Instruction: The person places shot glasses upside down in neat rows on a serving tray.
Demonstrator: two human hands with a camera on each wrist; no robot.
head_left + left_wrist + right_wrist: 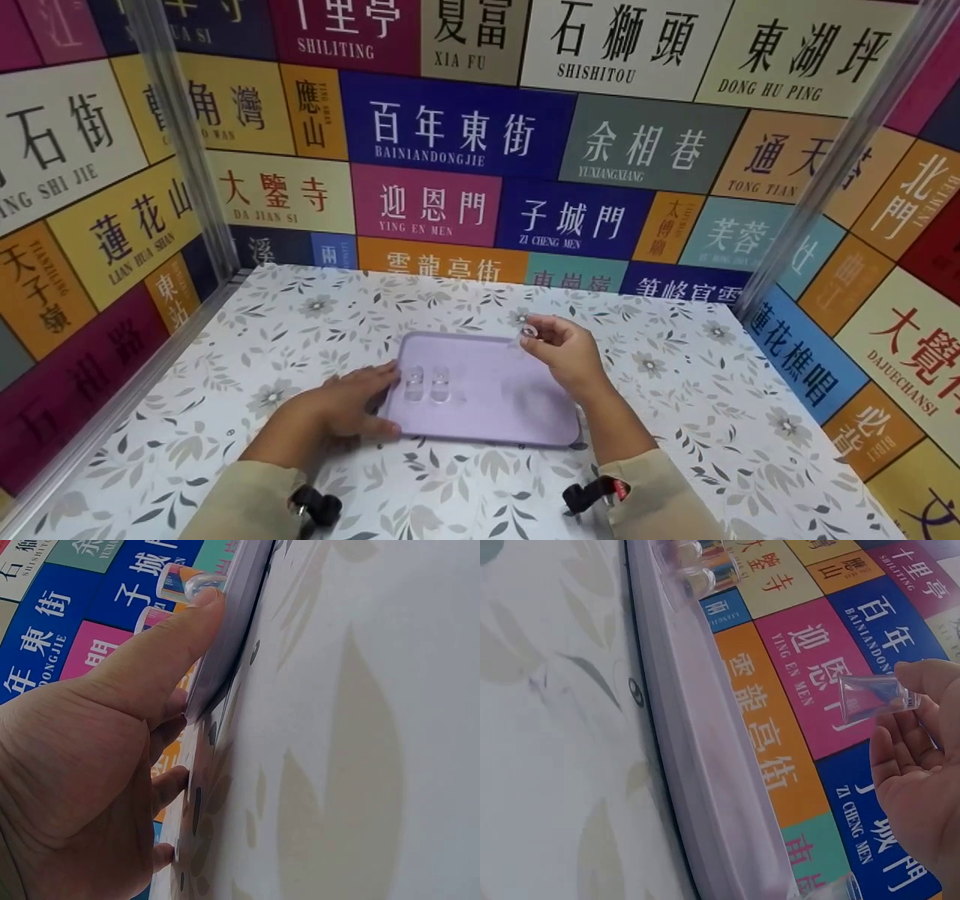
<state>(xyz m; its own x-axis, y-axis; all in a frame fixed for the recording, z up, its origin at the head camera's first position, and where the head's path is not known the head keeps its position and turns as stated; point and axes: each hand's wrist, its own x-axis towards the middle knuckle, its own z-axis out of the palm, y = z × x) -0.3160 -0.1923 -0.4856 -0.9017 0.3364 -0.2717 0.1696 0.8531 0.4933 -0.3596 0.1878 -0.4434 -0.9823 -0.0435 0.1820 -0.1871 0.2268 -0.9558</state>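
A light purple tray [480, 390] lies on the table. My left hand [349, 405] rests at its left end, fingers spread along the edge; in the left wrist view the left thumb [161, 649] lies against the rim. Two small clear cups [427, 384] stand side by side on the tray near that hand. Over the tray's far right corner, my right hand [570, 356] pinches another small clear cup [870, 699] by its narrow end between thumb and fingers. That cup is tilted on its side, its wide end pointing away from the palm.
A white table with a grey leaf-and-flower pattern [270, 397] surrounds the tray. Colourful sign panels [457, 131] form walls at the back and both sides. Part of a clear rim [847, 889] shows at the bottom of the right wrist view.
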